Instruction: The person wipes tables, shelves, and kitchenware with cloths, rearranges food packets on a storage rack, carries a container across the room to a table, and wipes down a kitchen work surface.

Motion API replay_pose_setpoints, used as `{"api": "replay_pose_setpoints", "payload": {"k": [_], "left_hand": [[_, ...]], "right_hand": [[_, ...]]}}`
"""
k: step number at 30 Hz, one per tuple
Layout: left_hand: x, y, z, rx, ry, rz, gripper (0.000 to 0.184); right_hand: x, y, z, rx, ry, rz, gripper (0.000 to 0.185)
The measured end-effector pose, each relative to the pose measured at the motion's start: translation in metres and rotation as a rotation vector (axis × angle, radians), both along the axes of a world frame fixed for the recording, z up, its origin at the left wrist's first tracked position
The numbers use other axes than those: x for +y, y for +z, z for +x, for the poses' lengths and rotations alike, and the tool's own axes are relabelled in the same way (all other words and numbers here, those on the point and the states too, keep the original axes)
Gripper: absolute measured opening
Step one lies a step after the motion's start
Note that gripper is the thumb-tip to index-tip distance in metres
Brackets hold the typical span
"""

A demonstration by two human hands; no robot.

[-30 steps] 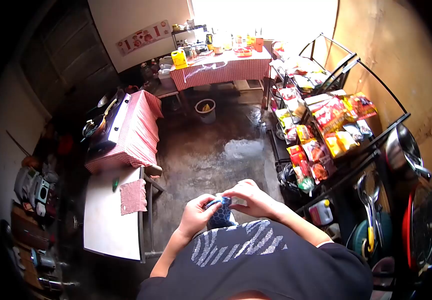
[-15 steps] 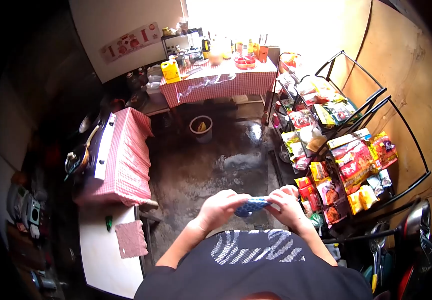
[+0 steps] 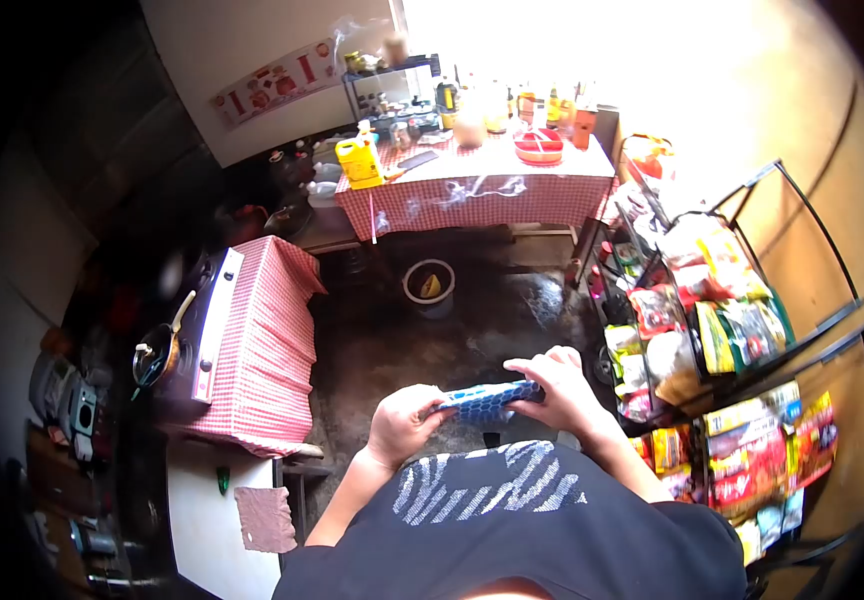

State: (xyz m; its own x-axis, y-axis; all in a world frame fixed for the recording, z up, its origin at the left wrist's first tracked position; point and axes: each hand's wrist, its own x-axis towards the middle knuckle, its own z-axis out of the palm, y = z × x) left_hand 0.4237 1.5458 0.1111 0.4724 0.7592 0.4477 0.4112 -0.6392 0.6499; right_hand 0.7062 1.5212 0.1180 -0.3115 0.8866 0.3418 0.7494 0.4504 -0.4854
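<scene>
A blue patterned cloth (image 3: 489, 401) stretches between my two hands in front of my chest. Its left end is pinched between the thumb and fingers of my left hand (image 3: 400, 424). The thumb and index finger of my right hand (image 3: 560, 394) close on its other end, while the other fingers point upward. I see the cloth as a narrow folded band. Below it is the dark shirt with a striped silvery print.
Left stands a gas stove (image 3: 214, 330) with a pan (image 3: 160, 352), beside a checked cloth and a white tabletop (image 3: 207, 530). Ahead are a bucket (image 3: 428, 288) and a checked-cloth table (image 3: 472, 205) with bottles. Racks of snack packets (image 3: 752, 455) line the right.
The cloth has been drawn out wider and flatter between my hands, which are now farther apart. The head view has shifted, so the room sits differently in frame.
</scene>
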Motion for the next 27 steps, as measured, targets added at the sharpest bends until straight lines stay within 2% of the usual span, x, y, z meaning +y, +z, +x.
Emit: {"api": "replay_pose_setpoints", "payload": {"k": [2,5,6,7,9,10,11,13,17,18,21,22,23,25,26,27], "left_hand": [[0.023,-0.006,0.004,-0.003,0.07,-0.015,0.016],[0.062,-0.016,-0.005,-0.14,0.23,-0.21,0.015],[0.078,-0.006,-0.009,-0.189,0.25,-0.204,0.016],[0.094,-0.01,-0.012,-0.155,0.299,-0.204,0.018],[0.131,-0.011,-0.009,-0.279,0.361,-0.282,0.021],[0.154,-0.017,-0.005,-0.329,0.311,-0.299,0.021],[0.179,-0.019,-0.003,-0.267,0.27,-0.286,0.019],[0.232,-0.031,-0.002,-0.372,0.178,-0.384,0.018],[0.334,-0.022,0.008,-0.359,0.045,-0.483,0.015],[0.358,-0.024,0.013,-0.425,0.019,-0.502,0.015],[0.427,-0.031,0.026,-0.486,-0.044,-0.45,0.015],[0.45,-0.028,0.032,-0.507,-0.049,-0.464,0.014],[0.469,-0.027,0.037,-0.466,-0.083,-0.422,0.014],[0.503,-0.033,0.051,-0.486,-0.113,-0.466,0.014],[0.517,-0.033,0.055,-0.47,-0.104,-0.483,0.015],[0.533,-0.035,0.06,-0.457,-0.09,-0.5,0.015]], "right_hand": [[0.05,-0.013,0.005,-0.118,0.098,-0.032,0.033],[0.116,-0.017,-0.004,0.022,0.224,0.0,0.028],[0.136,-0.014,-0.011,0.07,0.271,-0.028,0.027],[0.152,-0.014,-0.013,0.213,0.319,-0.089,0.026],[0.194,-0.026,-0.017,0.372,0.363,-0.186,0.027],[0.214,-0.027,-0.018,0.524,0.404,-0.287,0.025],[0.229,-0.026,-0.015,0.599,0.337,-0.465,0.022],[0.27,-0.037,-0.01,0.527,0.197,-0.614,0.022],[0.349,-0.047,0.004,0.562,0.078,-0.634,0.021],[0.366,-0.043,0.007,0.658,0.055,-0.703,0.029],[0.406,-0.03,0.011,0.619,0.118,-0.663,0.046],[0.421,-0.026,0.016,0.609,0.117,-0.856,0.063],[0.432,-0.023,0.018,0.619,0.083,-0.963,0.053],[0.459,-0.041,0.028,0.691,-0.039,-1.01,0.042],[0.473,-0.046,0.036,0.8,-0.078,-0.981,0.031],[0.493,-0.051,0.044,0.835,-0.068,-0.894,0.028]]}}
